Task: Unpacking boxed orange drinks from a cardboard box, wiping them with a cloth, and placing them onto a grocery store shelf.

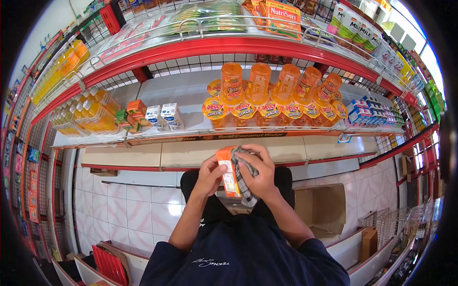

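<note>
My left hand (210,176) grips an orange drink carton (227,175) by its side, in front of the shelf. My right hand (258,171) holds a checkered grey cloth (249,184) pressed against the carton's right side. Beyond my hands, orange jelly cups (268,109) stand on the shelf (193,89), with a row of upturned cups (258,84) on top. Left of them are small white cartons (172,117), orange and green cartons (136,111) and yellow juice bottles (98,111).
Small stacked cartons (370,111) fill the shelf's right end. Above, a red-edged shelf (214,44) with a wire rail holds packets and pouches. A lower beige shelf (193,153) runs before my knees. An open cardboard box (318,211) sits on the tiled floor at right.
</note>
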A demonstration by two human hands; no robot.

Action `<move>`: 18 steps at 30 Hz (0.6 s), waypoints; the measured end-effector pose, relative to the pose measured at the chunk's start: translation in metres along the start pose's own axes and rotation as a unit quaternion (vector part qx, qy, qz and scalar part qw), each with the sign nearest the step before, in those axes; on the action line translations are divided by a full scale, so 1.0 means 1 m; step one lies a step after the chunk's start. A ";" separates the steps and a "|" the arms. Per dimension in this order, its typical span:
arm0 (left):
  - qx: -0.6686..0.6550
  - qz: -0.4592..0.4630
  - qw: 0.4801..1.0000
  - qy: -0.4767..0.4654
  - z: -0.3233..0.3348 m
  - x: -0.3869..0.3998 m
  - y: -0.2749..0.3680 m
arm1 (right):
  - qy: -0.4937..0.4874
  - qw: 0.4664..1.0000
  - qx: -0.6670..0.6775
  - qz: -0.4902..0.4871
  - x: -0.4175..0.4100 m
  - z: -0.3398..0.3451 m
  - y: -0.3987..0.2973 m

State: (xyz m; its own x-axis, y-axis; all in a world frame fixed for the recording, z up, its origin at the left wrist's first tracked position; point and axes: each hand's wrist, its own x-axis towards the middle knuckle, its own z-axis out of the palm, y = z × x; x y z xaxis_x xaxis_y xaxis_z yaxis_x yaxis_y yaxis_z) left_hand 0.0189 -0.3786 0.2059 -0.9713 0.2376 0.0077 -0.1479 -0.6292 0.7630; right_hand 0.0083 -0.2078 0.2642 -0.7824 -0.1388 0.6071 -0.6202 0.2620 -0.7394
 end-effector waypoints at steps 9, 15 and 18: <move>0.011 0.076 0.993 0.084 0.006 0.009 0.014 | -0.072 0.996 0.041 0.018 -0.007 -0.008 0.008; 0.097 0.081 0.982 0.140 0.012 0.007 0.003 | -0.032 0.999 -0.026 -0.001 0.007 -0.008 -0.004; 0.075 0.086 0.985 0.131 0.022 0.008 0.003 | -0.040 0.988 -0.137 -0.064 0.009 -0.002 -0.004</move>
State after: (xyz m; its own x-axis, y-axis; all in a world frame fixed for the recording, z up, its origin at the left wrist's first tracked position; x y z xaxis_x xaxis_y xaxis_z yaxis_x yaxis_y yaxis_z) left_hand 0.0151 -0.3620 0.2226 -0.9972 -0.0741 -0.0077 0.0323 -0.5226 0.8519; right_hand 0.0036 -0.2082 0.2732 -0.7076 -0.2604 0.6569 -0.6841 0.4852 -0.5446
